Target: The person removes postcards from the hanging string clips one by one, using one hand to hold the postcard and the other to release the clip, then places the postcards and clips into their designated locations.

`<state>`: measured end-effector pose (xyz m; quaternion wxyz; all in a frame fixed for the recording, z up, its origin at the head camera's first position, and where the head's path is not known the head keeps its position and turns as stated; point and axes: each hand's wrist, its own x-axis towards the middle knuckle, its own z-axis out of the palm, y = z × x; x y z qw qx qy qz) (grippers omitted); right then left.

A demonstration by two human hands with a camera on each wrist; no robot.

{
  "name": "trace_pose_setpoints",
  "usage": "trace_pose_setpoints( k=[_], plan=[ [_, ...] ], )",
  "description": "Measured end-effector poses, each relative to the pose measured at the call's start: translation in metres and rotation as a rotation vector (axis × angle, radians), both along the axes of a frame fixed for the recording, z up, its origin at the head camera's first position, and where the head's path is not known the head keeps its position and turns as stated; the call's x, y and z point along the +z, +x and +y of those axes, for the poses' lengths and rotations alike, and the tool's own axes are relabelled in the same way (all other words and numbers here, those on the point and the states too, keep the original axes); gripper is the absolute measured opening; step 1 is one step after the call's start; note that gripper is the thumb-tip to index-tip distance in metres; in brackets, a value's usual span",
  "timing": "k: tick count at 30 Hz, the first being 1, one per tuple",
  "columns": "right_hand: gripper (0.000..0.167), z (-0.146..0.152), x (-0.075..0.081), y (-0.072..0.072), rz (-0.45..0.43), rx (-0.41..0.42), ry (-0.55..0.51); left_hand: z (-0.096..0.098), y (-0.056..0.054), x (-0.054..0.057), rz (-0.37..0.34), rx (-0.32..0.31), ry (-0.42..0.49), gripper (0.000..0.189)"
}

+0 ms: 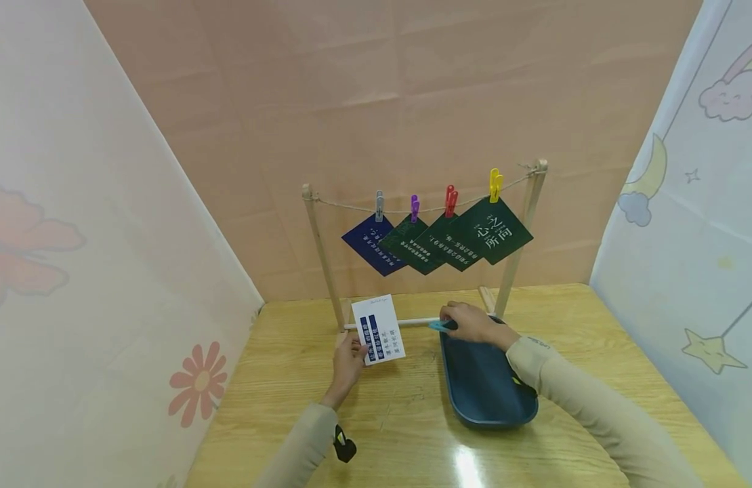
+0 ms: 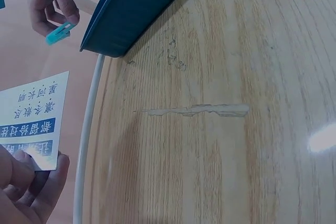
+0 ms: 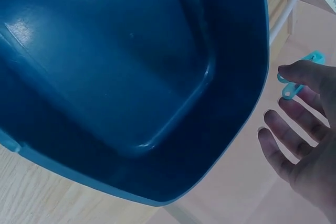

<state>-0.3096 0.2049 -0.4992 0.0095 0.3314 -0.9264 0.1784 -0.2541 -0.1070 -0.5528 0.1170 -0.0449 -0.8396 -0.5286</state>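
My left hand [image 1: 348,362] pinches a white card [image 1: 381,325] by its lower left corner; blue bands and printed characters show on its face. In the left wrist view the thumb lies over the edge of the card [image 2: 32,114]. Above the far end of a dark blue tub [image 1: 488,417], my right hand [image 1: 473,322] pinches a light blue clothespin [image 1: 438,326] between thumb and forefinger. The other fingers are spread apart from that clothespin [image 3: 299,80] in the right wrist view.
Behind the hands, a twine line [image 1: 345,205] runs between two wooden posts [image 1: 323,257]. Grey, purple, red and yellow clothespins [image 1: 495,186] hold dark cards [image 1: 494,234] on it. A white rod [image 1: 419,320] joins the posts low down. The wooden table [image 1: 406,434] has scuffed marks.
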Motion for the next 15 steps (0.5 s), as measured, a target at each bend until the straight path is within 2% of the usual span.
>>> trace_pose_setpoints(
  k=[7, 11, 15],
  plan=[
    [0.023, 0.004, -0.003, -0.001, 0.000, -0.017, 0.042, 0.000, 0.000, 0.000, -0.017, -0.006, -0.044, 0.010],
    [0.022, 0.008, -0.008, 0.000, 0.011, -0.018, 0.049, 0.000, 0.001, -0.005, -0.033, -0.023, -0.069, 0.010],
    [0.021, 0.012, -0.013, 0.004, 0.053, 0.022, 0.034, 0.000, 0.002, -0.011, -0.073, -0.051, -0.076, 0.009]
  ],
)
